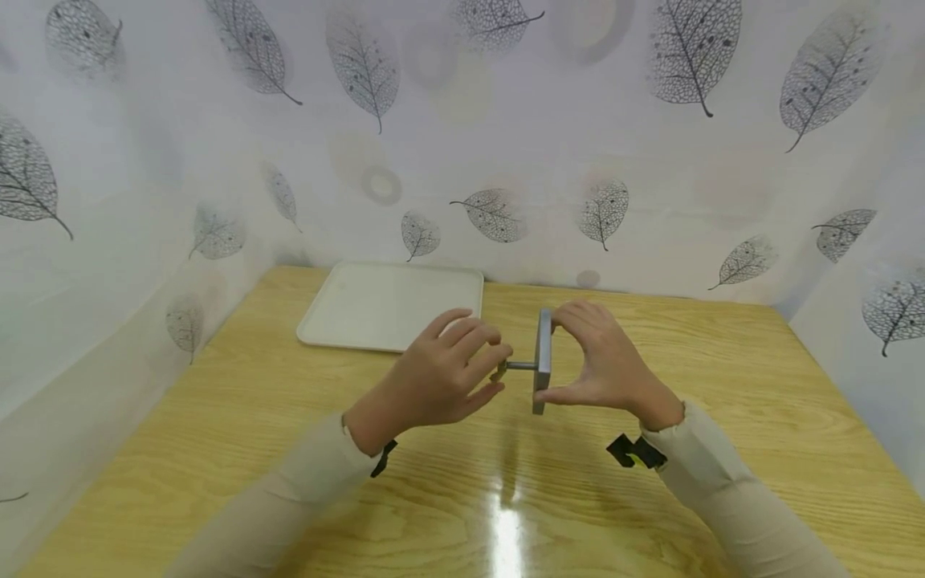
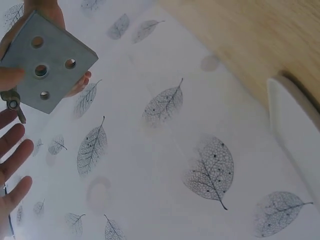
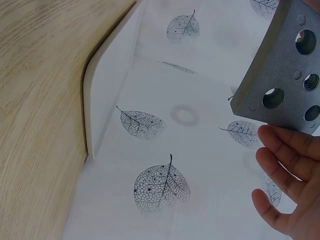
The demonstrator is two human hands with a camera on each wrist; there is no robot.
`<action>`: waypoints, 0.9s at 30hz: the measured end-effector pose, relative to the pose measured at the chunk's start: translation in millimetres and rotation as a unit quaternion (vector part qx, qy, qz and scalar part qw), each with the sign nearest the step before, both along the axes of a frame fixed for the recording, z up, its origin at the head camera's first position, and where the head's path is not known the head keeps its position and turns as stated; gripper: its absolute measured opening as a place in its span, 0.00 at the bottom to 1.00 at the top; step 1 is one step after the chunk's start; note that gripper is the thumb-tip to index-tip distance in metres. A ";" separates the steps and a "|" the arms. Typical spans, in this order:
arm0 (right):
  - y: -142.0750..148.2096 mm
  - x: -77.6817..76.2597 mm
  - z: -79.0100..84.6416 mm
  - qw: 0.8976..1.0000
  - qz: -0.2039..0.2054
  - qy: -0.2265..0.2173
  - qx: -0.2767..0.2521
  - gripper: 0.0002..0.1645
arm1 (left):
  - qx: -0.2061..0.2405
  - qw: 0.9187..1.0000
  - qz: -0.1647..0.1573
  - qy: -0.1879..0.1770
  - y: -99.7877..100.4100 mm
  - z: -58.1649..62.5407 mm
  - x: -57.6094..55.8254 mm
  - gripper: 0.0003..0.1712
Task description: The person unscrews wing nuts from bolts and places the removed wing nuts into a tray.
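Note:
A thick grey square metal plate (image 1: 543, 361) with several holes stands on edge above the table. My right hand (image 1: 610, 361) holds it by opposite edges between thumb and fingers. My left hand (image 1: 444, 369) pinches the brass-coloured head of a wing bolt (image 2: 13, 104), whose grey shank points at the plate in the head view. Whether the shank's tip touches the plate cannot be told. Facing the left wrist camera, the plate (image 2: 56, 54) shows its hole in the middle with no bolt through it. Threads line that hole in the right wrist view of the plate (image 3: 280, 62).
Back left on the wooden table (image 1: 672, 345) lies a shallow white tray (image 1: 390, 301), behind the left hand. A pale leaf-patterned curtain (image 1: 506, 144) rises behind the table and along both sides.

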State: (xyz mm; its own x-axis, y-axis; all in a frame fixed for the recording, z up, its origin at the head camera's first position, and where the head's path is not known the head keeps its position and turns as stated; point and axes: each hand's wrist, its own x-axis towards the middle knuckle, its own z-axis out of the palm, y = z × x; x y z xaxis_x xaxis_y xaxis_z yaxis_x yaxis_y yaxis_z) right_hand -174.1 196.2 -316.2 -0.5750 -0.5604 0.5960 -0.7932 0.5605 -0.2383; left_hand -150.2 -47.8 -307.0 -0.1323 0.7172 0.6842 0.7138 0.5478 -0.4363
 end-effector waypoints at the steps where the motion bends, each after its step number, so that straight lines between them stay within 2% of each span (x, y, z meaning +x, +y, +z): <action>1: 0.0 -0.2 -0.3 1.000 0.001 0.001 -0.001 0.54 | 0.000 1.000 0.012 0.010 0.9 -0.8 0.8 0.20; 4: -0.1 -0.9 -1.4 1.000 0.003 0.005 -0.004 0.54 | 0.001 0.998 0.051 0.039 3.4 -2.7 3.5 0.18; 7: 0.0 -1.5 -2.3 1.000 0.006 0.008 -0.007 0.53 | 0.002 0.996 0.078 0.036 5.8 -3.1 6.2 0.15; 9: -0.1 -1.4 -2.5 1.000 0.006 0.008 -0.007 0.53 | 0.006 0.996 0.087 0.015 7.3 -2.8 7.9 0.14; 14: -0.4 -0.7 -2.6 1.000 0.004 0.010 -0.007 0.55 | 0.012 0.993 0.099 -0.064 10.6 -2.6 11.4 0.14; 18: -0.8 -0.8 -2.7 1.000 0.003 0.011 -0.005 0.55 | 0.009 0.989 0.113 -0.099 12.8 -3.0 13.8 0.16; 22: -1.3 -1.2 -2.9 1.000 0.003 0.010 -0.006 0.55 | 0.004 0.986 0.133 -0.102 15.0 -2.9 15.0 0.16; 27: -1.6 -1.5 -3.2 1.000 0.002 0.009 -0.007 0.56 | -0.007 0.984 0.152 -0.088 17.9 -2.3 14.9 0.18</action>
